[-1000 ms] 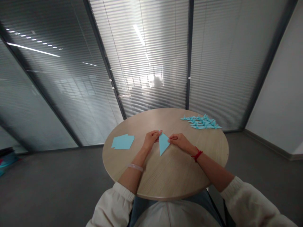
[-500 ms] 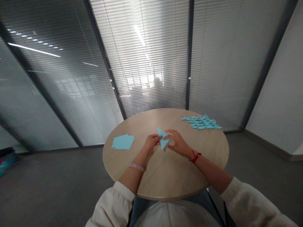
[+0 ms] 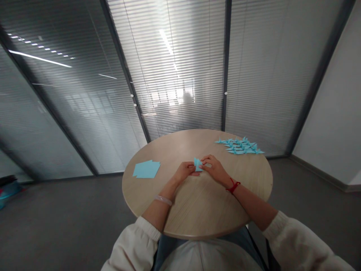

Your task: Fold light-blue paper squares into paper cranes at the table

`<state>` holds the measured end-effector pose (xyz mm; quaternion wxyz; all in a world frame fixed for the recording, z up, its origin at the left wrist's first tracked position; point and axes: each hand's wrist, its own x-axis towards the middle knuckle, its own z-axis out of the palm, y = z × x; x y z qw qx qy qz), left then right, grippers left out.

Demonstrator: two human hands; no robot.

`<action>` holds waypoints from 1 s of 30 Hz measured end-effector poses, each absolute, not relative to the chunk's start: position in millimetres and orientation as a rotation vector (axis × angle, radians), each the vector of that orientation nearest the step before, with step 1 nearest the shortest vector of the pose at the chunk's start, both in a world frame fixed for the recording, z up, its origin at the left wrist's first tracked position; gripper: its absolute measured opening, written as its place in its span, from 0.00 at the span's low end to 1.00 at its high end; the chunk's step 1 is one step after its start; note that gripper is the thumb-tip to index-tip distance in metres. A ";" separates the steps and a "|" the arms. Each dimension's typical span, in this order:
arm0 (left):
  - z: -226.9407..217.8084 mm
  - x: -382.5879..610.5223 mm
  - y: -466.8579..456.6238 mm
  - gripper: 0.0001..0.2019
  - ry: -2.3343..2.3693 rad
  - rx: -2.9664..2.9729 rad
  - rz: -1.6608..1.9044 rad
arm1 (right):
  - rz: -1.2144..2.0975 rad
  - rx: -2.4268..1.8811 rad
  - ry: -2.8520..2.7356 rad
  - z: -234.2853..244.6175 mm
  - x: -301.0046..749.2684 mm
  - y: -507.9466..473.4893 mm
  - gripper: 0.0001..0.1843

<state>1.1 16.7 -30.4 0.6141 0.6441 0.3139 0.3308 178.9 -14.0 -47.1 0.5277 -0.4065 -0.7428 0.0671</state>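
Observation:
A small folded piece of light blue paper (image 3: 197, 164) sits at the middle of the round wooden table (image 3: 197, 210), pinched between both hands. My left hand (image 3: 186, 170) grips its left side with closed fingers. My right hand (image 3: 214, 168) grips its right side, fingers curled over the fold. Most of the paper is hidden by my fingers.
A stack of flat light blue paper squares (image 3: 146, 169) lies at the table's left. Several folded blue paper figures (image 3: 240, 145) lie in a cluster at the far right. Glass walls with blinds (image 3: 175, 75) stand behind the table, grey floor around it.
The blue triangle has been folded smaller. My hands have drawn closer together over it, and the paper now stands slightly up between the fingertips.

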 end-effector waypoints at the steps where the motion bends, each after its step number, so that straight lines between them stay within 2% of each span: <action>1: -31.0 1.9 16.7 0.20 0.709 1.491 0.743 | 0.164 -0.982 -1.771 -48.1 179.5 -13.1 0.08; 8: -32.4 5.6 15.7 0.25 0.661 1.497 0.769 | 0.179 -1.040 -1.765 -49.3 180.6 -12.1 0.10; 21: -37.2 5.8 18.9 0.24 0.666 1.630 0.757 | 0.151 -1.050 -1.795 -49.0 179.1 -13.7 0.07; 26: -35.6 5.5 18.1 0.23 0.660 1.659 0.754 | 0.311 -1.006 -1.703 -49.7 178.2 -12.0 0.12; 30: -35.9 5.5 17.1 0.23 0.620 1.722 0.656 | 0.395 -1.003 -1.750 -50.0 180.2 -10.4 0.10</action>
